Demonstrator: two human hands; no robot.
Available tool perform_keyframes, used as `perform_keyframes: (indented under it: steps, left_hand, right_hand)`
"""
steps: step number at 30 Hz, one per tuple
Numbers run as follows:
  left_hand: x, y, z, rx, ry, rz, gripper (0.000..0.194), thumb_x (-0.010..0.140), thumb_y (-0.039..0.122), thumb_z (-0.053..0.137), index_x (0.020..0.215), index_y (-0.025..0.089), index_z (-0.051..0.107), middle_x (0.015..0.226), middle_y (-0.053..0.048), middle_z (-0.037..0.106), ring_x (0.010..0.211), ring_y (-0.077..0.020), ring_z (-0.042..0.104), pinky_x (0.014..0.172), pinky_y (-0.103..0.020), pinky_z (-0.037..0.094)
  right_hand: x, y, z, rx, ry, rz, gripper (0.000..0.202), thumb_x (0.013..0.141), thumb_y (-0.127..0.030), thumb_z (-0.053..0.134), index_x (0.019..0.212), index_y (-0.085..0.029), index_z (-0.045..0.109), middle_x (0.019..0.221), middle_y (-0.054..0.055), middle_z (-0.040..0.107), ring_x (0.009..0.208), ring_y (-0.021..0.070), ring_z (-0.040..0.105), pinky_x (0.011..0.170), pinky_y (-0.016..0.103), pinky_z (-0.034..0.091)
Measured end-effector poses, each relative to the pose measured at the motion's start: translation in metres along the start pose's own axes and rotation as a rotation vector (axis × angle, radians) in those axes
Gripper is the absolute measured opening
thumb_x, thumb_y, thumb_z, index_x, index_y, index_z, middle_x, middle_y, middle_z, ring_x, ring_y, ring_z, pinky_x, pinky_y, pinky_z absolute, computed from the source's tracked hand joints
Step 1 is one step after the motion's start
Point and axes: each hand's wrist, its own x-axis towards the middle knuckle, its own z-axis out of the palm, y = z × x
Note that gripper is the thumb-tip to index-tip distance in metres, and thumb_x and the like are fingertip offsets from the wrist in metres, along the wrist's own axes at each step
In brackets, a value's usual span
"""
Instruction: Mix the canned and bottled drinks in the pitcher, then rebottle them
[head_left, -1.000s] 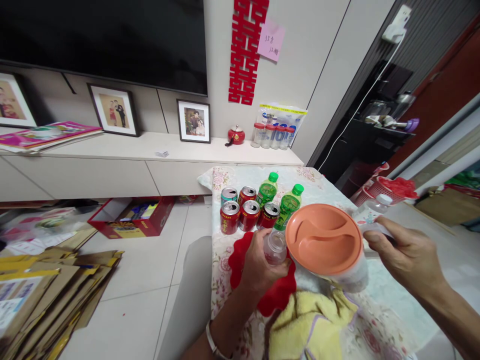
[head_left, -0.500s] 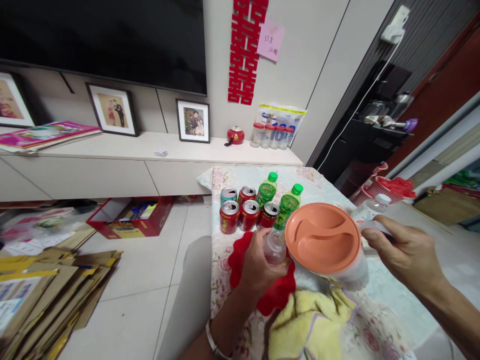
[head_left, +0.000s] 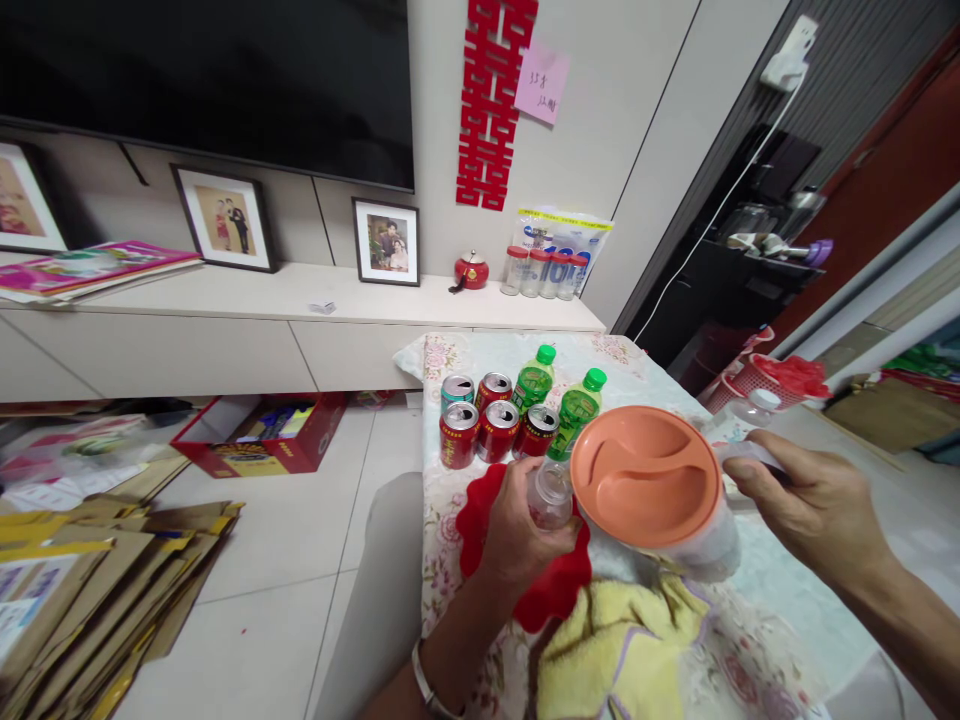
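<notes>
My left hand is wrapped round a small clear bottle with its mouth uncovered, over a red scalloped mat. My right hand grips the handle of a translucent pitcher with an orange lid. The pitcher leans toward the bottle, and the lid's left edge lies right beside the bottle's mouth. Whether liquid is flowing I cannot tell. Behind my left hand stand several opened drink cans and two green-capped bottles. A yellow towel lies crumpled below the pitcher.
A floral tablecloth covers the table. A white-capped clear bottle stands beyond my right hand. Red-lidded jars and a red pot sit on the cabinet. Flattened cardboard and a red box are on the floor.
</notes>
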Motion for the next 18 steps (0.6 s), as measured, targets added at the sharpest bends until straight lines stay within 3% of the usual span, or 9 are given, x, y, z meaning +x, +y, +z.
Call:
perform_keyframes:
  steps: [18]
  left_hand:
    - [-0.0007, 0.0003, 0.0, -0.008, -0.011, -0.028, 0.072, 0.057, 0.017, 0.083, 0.124, 0.023, 0.057, 0.114, -0.008, 0.072, 0.103, -0.0289, 0.073, 0.092, -0.044, 0.061]
  right_hand:
    - [-0.0039, 0.0084, 0.0011, -0.049, 0.034, -0.079, 0.051, 0.099, -0.057, 0.057, 0.061, -0.023, 0.052, 0.041, -0.006, 0.043, 0.034, 0.0104, 0.04, 0.037, 0.02, 0.035]
